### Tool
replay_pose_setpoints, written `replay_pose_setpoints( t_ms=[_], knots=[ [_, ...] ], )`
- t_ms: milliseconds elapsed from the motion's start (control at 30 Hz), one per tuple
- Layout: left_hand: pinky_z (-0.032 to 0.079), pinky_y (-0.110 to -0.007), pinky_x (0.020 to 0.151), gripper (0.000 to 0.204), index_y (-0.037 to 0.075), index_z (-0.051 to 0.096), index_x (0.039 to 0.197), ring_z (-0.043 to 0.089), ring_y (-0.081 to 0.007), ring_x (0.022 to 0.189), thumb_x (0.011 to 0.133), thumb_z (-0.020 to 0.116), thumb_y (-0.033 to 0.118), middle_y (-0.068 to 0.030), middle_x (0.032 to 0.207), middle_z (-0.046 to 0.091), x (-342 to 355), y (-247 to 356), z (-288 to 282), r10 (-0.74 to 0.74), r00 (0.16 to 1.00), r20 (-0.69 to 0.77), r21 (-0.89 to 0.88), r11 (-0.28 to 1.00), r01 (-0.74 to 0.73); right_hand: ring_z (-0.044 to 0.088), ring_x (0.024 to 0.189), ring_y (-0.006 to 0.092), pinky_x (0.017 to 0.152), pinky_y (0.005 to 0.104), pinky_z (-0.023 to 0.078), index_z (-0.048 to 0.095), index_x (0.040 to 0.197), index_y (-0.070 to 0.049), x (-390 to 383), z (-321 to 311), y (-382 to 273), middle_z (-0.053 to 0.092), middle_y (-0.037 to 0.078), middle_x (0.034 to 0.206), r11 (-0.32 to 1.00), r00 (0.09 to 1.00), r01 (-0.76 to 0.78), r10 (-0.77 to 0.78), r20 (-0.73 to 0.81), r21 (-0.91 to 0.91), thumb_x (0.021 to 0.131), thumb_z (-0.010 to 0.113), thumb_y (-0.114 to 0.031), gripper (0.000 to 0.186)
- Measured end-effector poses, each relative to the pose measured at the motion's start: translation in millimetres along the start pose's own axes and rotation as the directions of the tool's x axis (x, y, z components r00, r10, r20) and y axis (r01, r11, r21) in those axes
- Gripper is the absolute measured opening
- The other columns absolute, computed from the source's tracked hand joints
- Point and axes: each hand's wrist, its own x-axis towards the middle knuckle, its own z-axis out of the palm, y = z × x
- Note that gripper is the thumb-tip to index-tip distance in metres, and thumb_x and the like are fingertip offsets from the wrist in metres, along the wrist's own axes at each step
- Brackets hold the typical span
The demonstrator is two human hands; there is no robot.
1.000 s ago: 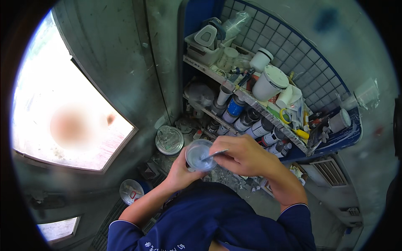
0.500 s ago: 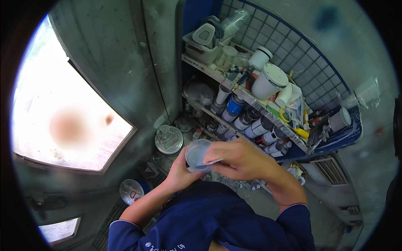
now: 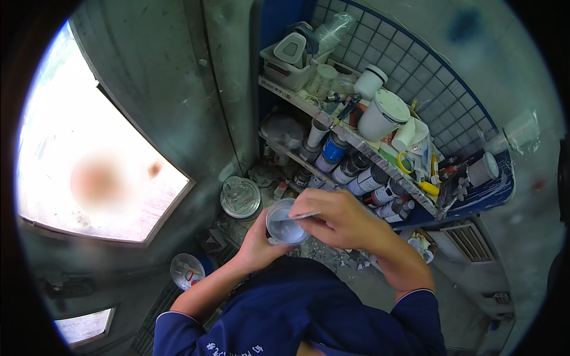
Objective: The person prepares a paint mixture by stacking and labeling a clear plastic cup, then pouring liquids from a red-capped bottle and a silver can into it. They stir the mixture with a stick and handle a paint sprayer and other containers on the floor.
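In front of my chest, my left hand (image 3: 259, 244) is wrapped round a clear plastic cup (image 3: 289, 232), its mouth facing up toward me. Something pale and translucent shows inside the cup; I cannot tell how full it is. My right hand (image 3: 343, 221) pinches a thin, flat stirring stick (image 3: 307, 215) over the rim. The stick's lower part reaches into the cup, and its other end juts out past my fingers.
Ahead to the right, a blue rack (image 3: 504, 178) holds a white tub (image 3: 383, 115), yellow-handled scissors (image 3: 405, 162) and, lower down, rows of cans (image 3: 362, 181). A round metal lid (image 3: 240, 197) lies beyond my left hand. A clear-topped bucket (image 3: 188, 271) stands at lower left.
The stick has turned and shifted within the cup, with my right hand moving slightly up and away. My left hand and the cup have moved a little to the right.
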Motion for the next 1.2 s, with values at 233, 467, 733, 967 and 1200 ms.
replay_pose_setpoints(
  t_ms=[233, 467, 733, 967, 1200],
  knots=[
    [0.045, -0.037, 0.110, 0.088, 0.002, 0.043, 0.149, 0.057, -0.0187, 0.128, 0.074, 0.088, 0.006, -0.0094, 0.138, 0.059, 1.0, 0.3, -2.8, -0.075, 0.997, 0.011, -0.077, 0.994, 0.076, 0.067, 0.070, 0.0282, 0.057, 0.0353, 0.051, 0.068, 0.106, -0.008, -1.3, -5.8, -12.6, 0.069, 0.009, 0.098, 0.999, 0.992, -0.026, 0.022, 0.124, 0.030, 0.087, 0.074, -0.003, 0.021],
    [0.045, -0.038, 0.111, 0.089, 0.002, 0.042, 0.150, 0.056, -0.0197, 0.129, 0.074, 0.088, 0.005, -0.0100, 0.139, 0.058, -0.2, -2.0, -5.5, -0.044, 0.999, 0.004, -0.063, 0.997, 0.044, 0.067, 0.071, 0.0282, 0.057, 0.0353, 0.051, 0.069, 0.102, -0.009, 1.9, -6.0, -6.0, 0.068, 0.007, 0.096, 0.993, 0.999, -0.037, 0.038, 0.007, -0.110, 0.085, 0.075, -0.003, 0.020],
    [0.048, -0.037, 0.105, 0.082, 0.003, 0.046, 0.146, 0.061, -0.0204, 0.123, 0.074, 0.084, 0.006, -0.0116, 0.132, 0.062, -0.9, -2.7, -4.3, 0.043, 0.999, -0.020, -0.059, 0.997, -0.044, 0.068, 0.074, 0.0335, 0.059, 0.0419, 0.052, 0.065, 0.104, -0.010, 7.9, 2.8, -5.5, 0.066, 0.009, 0.094, 0.999, 1.000, 0.029, -0.029, -0.008, -0.025, 0.088, 0.072, -0.009, 0.017],
    [0.044, -0.038, 0.111, 0.087, 0.002, 0.042, 0.149, 0.056, -0.0190, 0.130, 0.075, 0.087, 0.005, -0.0098, 0.140, 0.058, -1.3, 4.0, -9.1, -0.056, 0.998, 0.018, -0.120, 0.991, 0.058, 0.069, 0.076, 0.0295, 0.060, 0.0352, 0.053, 0.068, 0.105, -0.007, 1.8, -3.3, -22.1, 0.068, 0.010, 0.097, 0.999, 0.994, -0.018, 0.023, 0.106, -0.051, 0.088, 0.074, -0.003, 0.019],
    [0.047, -0.037, 0.108, 0.082, 0.003, 0.046, 0.145, 0.059, -0.0202, 0.125, 0.073, 0.085, 0.007, -0.0113, 0.134, 0.060, -0.4, 0.4, -6.9, 0.030, 0.999, -0.020, -0.053, 0.998, -0.031, 0.067, 0.075, 0.0337, 0.059, 0.0421, 0.051, 0.065, 0.106, -0.009, 4.1, -4.6, -8.8, 0.066, 0.009, 0.094, 0.990, 1.000, -0.017, 0.020, 0.016, -0.140, 0.088, 0.071, -0.009, 0.019]
  ],
)
